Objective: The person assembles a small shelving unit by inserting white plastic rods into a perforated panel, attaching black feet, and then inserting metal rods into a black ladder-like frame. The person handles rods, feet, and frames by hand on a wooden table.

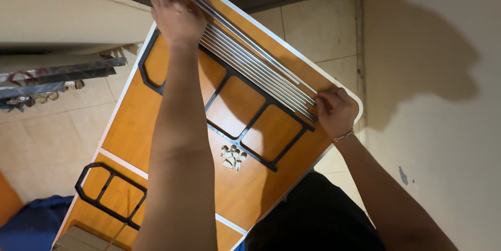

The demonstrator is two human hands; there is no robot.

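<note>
Both hands (pixel 176 13) (pixel 334 111) on metal rods (pixel 255 63)

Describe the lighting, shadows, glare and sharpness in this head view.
Head view: warm indoor light; a broad dark shadow falls on the beige wall at right. Bright glints run along the metal rods, which the left hand and right hand grip at either end. The wooden board and the small pale plugs read sharp; the frame's top edge is dark.
</note>
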